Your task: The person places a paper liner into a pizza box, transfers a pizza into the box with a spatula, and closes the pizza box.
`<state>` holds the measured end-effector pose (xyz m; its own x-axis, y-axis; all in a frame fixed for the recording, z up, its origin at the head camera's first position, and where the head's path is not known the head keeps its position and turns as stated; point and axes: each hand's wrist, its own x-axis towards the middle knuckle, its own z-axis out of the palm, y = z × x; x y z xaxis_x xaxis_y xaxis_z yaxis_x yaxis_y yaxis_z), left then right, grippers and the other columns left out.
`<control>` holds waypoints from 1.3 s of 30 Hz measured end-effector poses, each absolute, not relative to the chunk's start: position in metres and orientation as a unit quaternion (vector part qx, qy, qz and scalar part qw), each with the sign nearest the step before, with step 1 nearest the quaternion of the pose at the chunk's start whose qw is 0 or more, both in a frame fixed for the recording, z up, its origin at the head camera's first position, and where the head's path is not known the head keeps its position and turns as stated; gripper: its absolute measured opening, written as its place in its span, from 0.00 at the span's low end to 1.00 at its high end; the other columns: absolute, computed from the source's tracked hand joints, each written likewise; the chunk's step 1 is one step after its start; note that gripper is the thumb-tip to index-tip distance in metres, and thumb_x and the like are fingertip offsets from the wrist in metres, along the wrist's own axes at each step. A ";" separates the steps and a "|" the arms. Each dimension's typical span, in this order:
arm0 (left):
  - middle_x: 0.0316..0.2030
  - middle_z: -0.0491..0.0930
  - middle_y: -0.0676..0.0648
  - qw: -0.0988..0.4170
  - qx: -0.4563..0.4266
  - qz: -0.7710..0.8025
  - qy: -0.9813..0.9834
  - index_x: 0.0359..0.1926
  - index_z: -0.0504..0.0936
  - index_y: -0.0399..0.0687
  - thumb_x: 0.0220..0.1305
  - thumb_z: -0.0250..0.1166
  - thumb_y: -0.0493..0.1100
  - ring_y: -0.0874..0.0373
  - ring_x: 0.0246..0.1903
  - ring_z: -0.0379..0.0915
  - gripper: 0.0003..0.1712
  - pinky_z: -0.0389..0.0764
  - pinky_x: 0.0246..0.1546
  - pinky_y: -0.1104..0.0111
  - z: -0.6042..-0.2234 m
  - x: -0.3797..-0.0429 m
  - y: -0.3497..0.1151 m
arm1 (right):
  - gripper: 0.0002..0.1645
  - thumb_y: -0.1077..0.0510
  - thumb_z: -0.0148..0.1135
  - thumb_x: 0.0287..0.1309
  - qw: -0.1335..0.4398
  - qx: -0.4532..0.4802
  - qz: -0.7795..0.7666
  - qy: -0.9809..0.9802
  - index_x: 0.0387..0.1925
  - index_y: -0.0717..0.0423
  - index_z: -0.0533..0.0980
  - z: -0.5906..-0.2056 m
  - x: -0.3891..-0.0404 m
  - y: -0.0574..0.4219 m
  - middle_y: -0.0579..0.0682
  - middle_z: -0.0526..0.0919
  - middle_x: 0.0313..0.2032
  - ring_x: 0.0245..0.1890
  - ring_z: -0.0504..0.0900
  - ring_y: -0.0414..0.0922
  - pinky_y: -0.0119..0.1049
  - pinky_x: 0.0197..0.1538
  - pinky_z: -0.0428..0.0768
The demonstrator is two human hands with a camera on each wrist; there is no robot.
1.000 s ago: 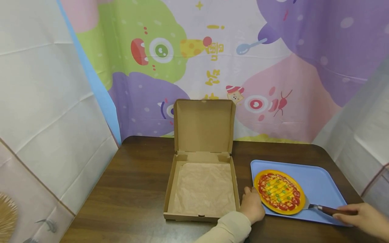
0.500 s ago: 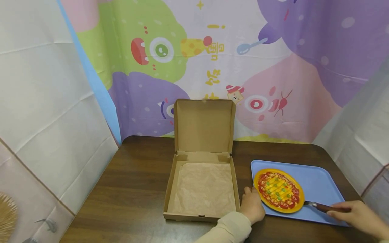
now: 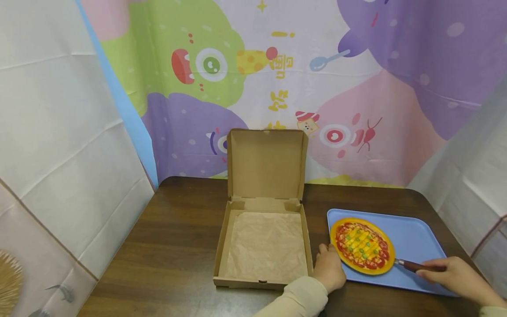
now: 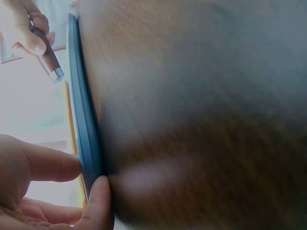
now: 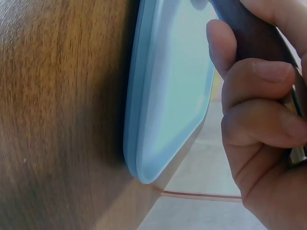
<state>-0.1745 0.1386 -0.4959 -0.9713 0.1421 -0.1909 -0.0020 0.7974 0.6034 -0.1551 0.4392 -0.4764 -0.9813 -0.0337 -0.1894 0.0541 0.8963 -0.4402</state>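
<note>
A pizza [image 3: 362,245] with an orange-yellow rim lies at the left side of a blue tray [image 3: 416,237]. My right hand [image 3: 455,274] grips the brown handle of a pizza server [image 3: 420,266]; its blade is hidden under the pizza. The right wrist view shows curled fingers [image 5: 259,103] round that dark handle [image 5: 254,36], above the tray. At the tray's front left corner, my left hand [image 3: 329,269] holds the rim. In the left wrist view the thumb and fingers of this hand [image 4: 43,187] pinch the tray edge [image 4: 82,105] from both sides.
Left of the tray stands a cardboard pizza box [image 3: 266,165], its lid upright. Brown paper [image 3: 269,244] lines its bottom. The box's right wall is close to my left hand. A printed curtain [image 3: 277,79] hangs behind the brown table [image 3: 170,237].
The right hand has moved left and slightly away from me, pushing the server further under the pizza. The pizza has shifted slightly up and left. My left hand stays put.
</note>
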 end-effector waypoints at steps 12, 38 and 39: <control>0.49 0.68 0.43 0.104 0.048 0.304 0.946 0.66 0.69 0.38 0.50 0.71 0.37 0.51 0.47 0.72 0.40 0.79 0.51 0.66 -0.495 -0.173 0.138 | 0.20 0.49 0.70 0.55 0.050 -0.015 -0.219 0.974 0.38 0.64 0.86 -0.478 -0.151 0.438 0.45 0.82 0.24 0.22 0.66 0.30 0.28 0.25 0.67; 0.52 0.67 0.43 0.128 0.048 0.311 0.941 0.67 0.68 0.39 0.50 0.72 0.36 0.51 0.48 0.72 0.42 0.79 0.51 0.66 -0.495 -0.174 0.139 | 0.23 0.47 0.68 0.58 0.086 0.012 -0.250 0.964 0.41 0.65 0.85 -0.473 -0.147 0.431 0.45 0.83 0.25 0.21 0.68 0.31 0.28 0.24 0.68; 0.52 0.68 0.43 0.127 0.048 0.310 0.941 0.68 0.68 0.39 0.50 0.72 0.36 0.51 0.48 0.72 0.42 0.78 0.51 0.66 -0.495 -0.174 0.139 | 0.23 0.47 0.68 0.58 0.081 0.012 -0.248 0.965 0.41 0.64 0.85 -0.474 -0.146 0.431 0.44 0.83 0.24 0.21 0.67 0.31 0.28 0.23 0.68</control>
